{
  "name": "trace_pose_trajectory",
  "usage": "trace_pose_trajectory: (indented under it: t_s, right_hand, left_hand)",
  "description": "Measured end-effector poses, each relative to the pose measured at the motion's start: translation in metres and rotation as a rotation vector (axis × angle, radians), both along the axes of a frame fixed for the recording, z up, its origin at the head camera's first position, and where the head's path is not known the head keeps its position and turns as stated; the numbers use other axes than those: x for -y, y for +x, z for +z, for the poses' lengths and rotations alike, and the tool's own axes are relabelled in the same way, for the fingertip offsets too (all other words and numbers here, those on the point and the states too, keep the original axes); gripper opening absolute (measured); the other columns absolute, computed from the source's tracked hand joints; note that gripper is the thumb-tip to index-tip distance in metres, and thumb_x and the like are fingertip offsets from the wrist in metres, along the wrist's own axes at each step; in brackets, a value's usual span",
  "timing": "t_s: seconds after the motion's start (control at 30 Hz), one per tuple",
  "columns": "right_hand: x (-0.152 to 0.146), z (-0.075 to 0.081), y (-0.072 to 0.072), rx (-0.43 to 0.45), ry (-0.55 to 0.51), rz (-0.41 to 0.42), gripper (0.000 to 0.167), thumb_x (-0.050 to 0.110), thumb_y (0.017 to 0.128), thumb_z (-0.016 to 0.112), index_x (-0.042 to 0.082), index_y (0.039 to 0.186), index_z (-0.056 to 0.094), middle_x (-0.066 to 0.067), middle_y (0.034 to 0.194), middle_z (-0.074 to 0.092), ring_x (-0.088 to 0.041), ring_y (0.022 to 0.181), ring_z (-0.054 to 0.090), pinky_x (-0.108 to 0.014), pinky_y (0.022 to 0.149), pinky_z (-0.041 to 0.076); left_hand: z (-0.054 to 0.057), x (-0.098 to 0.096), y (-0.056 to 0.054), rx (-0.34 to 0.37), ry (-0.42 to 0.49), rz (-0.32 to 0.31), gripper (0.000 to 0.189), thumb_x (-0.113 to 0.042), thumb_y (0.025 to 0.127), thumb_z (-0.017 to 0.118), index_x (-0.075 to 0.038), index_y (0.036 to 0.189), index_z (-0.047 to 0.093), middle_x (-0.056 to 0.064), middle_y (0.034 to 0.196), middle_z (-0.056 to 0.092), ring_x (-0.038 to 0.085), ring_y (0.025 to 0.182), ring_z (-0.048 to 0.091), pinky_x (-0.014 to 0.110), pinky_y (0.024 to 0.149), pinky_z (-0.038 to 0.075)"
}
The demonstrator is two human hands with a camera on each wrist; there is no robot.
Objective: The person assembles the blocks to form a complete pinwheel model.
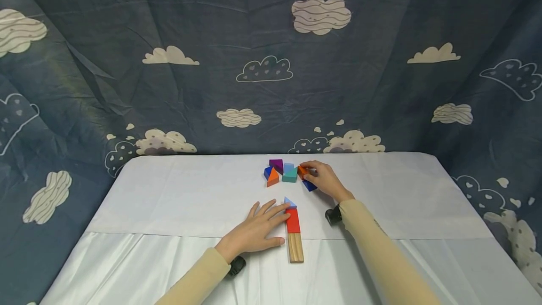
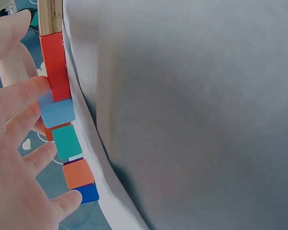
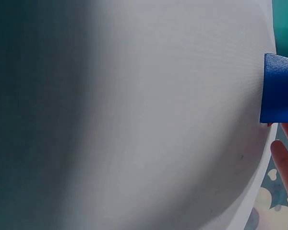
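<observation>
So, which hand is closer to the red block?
Left. The left hand is beside the red block, at its edge; the right hand is farther forward and rightward, at an orange block.

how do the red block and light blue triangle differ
The red block is rectangular; the light blue triangle tapers to a point. The red block is longer than the light blue triangle. The red block sits mid-row, the light blue triangle at the far end. Both lie on the white cloth.
</observation>
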State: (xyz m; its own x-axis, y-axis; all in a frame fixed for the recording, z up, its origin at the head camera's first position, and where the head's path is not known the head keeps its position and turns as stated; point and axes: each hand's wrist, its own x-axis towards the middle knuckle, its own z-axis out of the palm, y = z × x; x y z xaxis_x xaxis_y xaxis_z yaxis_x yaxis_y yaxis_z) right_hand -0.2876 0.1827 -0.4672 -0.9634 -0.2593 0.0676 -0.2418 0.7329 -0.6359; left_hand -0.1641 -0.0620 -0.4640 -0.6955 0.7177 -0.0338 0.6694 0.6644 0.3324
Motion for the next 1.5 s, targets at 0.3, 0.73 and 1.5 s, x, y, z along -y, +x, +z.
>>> trace_pose_trajectory:
  t_s: [0.3, 0.73, 1.5]
  right_hand:
    - [-0.002, 0.000, -0.003, -0.008, -0.012, 0.022, 0.032, 0.003, 0.090, 0.065, 0.000, 0.120, 0.057, -0.018, 0.119, 0.060, -0.033, 0.111, 0.055, -0.046, 0.098, 0.043]
    - [-0.012, 0.005, 0.004, -0.023, -0.059, 0.003, 0.033, 0.008, 0.094, 0.061, 0.003, 0.126, 0.057, -0.017, 0.124, 0.058, -0.033, 0.115, 0.052, -0.049, 0.101, 0.040]
    - [-0.006, 0.020, 0.033, -0.095, -0.101, 0.125, 0.028, 0.013, 0.095, 0.061, 0.003, 0.122, 0.063, -0.012, 0.117, 0.063, -0.027, 0.101, 0.059, -0.044, 0.090, 0.049]
  left_hand:
    - [0.000, 0.000, 0.000, 0.001, 0.003, -0.004, 0.061, -0.046, 0.094, 0.056, -0.017, 0.146, 0.041, -0.004, 0.158, 0.018, 0.026, 0.144, 0.011, 0.059, 0.111, 0.010]
    - [-0.002, 0.000, 0.000, -0.003, 0.008, -0.004, 0.061, -0.044, 0.094, 0.056, -0.016, 0.146, 0.042, -0.004, 0.158, 0.019, 0.027, 0.144, 0.012, 0.060, 0.111, 0.010]
    - [-0.003, -0.001, -0.001, 0.015, 0.015, 0.002, 0.061, -0.045, 0.094, 0.056, -0.017, 0.146, 0.042, -0.005, 0.158, 0.018, 0.026, 0.144, 0.011, 0.059, 0.111, 0.009]
